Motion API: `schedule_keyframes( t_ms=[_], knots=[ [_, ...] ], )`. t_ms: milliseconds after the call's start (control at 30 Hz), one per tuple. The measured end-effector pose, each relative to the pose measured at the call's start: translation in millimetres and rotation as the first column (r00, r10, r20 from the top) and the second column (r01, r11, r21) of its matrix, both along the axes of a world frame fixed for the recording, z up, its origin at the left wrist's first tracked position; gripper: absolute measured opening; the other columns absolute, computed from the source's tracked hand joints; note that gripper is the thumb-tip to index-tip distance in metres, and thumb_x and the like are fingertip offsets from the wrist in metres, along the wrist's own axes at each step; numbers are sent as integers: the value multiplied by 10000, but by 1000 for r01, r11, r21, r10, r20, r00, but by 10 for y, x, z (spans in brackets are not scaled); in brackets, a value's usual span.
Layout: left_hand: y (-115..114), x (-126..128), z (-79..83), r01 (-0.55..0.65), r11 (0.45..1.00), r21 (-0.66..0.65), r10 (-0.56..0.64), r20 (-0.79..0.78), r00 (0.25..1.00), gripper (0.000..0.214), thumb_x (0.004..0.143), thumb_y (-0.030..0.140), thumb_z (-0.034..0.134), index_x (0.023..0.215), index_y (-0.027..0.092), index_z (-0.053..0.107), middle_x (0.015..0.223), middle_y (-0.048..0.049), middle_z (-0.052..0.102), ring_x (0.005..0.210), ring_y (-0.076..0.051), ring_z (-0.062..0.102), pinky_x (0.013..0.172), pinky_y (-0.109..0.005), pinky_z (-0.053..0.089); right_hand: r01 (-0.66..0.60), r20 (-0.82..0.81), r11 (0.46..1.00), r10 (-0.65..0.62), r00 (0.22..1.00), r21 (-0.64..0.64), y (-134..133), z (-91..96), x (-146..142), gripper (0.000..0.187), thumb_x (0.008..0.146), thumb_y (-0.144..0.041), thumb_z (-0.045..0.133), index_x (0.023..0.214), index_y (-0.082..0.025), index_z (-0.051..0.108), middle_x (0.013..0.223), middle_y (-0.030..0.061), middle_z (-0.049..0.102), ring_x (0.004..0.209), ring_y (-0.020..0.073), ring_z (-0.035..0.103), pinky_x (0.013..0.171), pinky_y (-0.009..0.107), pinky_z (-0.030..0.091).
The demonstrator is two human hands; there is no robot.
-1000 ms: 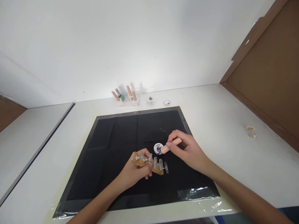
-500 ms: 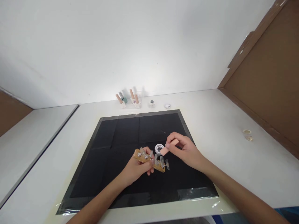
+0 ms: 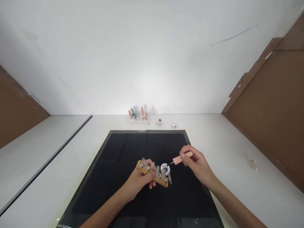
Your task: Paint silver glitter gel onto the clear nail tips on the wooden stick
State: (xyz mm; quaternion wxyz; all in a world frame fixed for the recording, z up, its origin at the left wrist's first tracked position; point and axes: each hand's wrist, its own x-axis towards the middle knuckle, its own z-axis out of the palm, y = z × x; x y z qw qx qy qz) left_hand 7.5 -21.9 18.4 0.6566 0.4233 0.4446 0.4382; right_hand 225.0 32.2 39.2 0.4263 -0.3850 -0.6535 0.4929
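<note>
My left hand grips a small wooden bar that carries several clear nail tips on metal holders, just above the black mat. My right hand pinches a peach-coloured brush handle. The handle's thin brush tip points left, at a small round white pot on the mat, right behind the bar's right end.
Several nail polish bottles, a tiny jar and a small lid stand along the white wall at the back of the white table. Two small round caps lie to the right. A brown board leans at right.
The view has tilted up, so everything sits lower in the picture. My right hand has drawn the brush back to the right, and its thin tip now shows beside the pot.
</note>
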Motion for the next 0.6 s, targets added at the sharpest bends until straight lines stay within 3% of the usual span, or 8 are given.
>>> schedule_keyframes(
  t_ms=[100,200,333,433,600],
  knots=[
    [69,-72,242,9,998,64,-9,-3,1000,275,691,301,731,722,160,497,601,56,546,484,-67,534,428,-162,396,-59,65,993,53,997,105,58,307,16,173,892,-334,536,773,-210,545,719,-17,515,620,118,442,561,233,349],
    [176,-134,596,17,984,177,-8,-51,999,246,711,283,720,732,162,506,621,55,550,505,-70,545,444,-164,412,-143,142,956,110,984,257,98,718,25,150,895,-287,541,765,-211,537,685,-9,580,619,128,474,577,239,386],
    [344,-136,1048,49,939,340,6,-158,987,170,765,251,674,754,162,529,646,49,554,552,-80,575,481,-170,451,-21,61,862,-11,998,507,108,1160,41,112,879,-233,564,768,-228,549,650,-29,558,603,122,484,567,226,396],
    [477,-78,1259,76,903,424,0,-176,984,146,776,237,664,778,167,536,660,48,557,559,-84,587,486,-174,469,92,-53,802,-76,996,590,105,1325,68,96,873,-207,576,785,-242,561,660,-35,571,615,117,511,568,211,407],
    [637,27,1396,114,873,474,-37,-170,985,130,783,216,661,777,172,539,604,58,545,549,-86,588,484,-166,479,160,-96,783,-127,987,601,118,1410,159,96,872,-197,582,791,-247,573,660,-31,600,618,119,529,569,204,429]
  ],
)
